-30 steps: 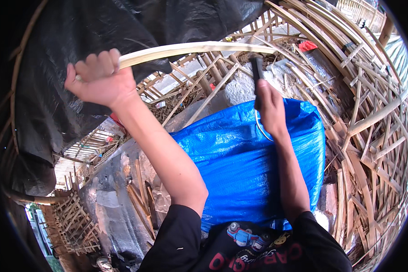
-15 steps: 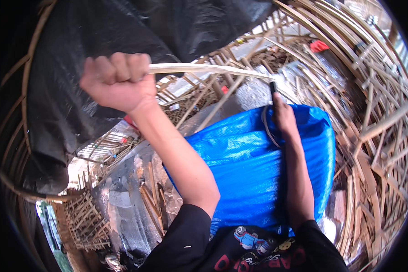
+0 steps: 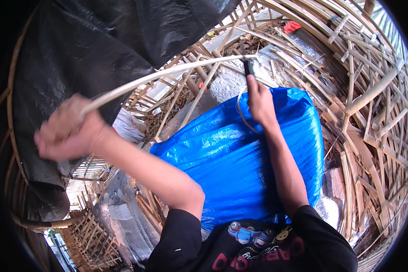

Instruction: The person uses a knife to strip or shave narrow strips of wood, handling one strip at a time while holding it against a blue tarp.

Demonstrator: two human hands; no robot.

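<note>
My left hand (image 3: pixel 70 129), smeared by motion, is closed round one end of a long, pale bamboo strip (image 3: pixel 163 72) out at the left. The strip arcs up and across to the right. Its far end meets the top of a black knife-like tool (image 3: pixel 249 67) that sticks up from my right hand (image 3: pixel 261 103). My right fingers are wrapped round this tool; its exact kind is hard to make out. A thin pale strip (image 3: pixel 241 113) curls down beside my right hand, over a blue tarp (image 3: pixel 231 158) spread across my lap.
Stacked and woven bamboo strips (image 3: pixel 371 99) crowd the right side. A black plastic sheet (image 3: pixel 90 45) hangs at the upper left. Beyond the tarp stands a rough grey block (image 3: pixel 229 84). A bamboo lattice (image 3: pixel 93 238) lies at the lower left.
My left hand has swung left and down with the strip, so a longer, more curved length shows between my hands. My right hand has shifted slightly left and up in view.
</note>
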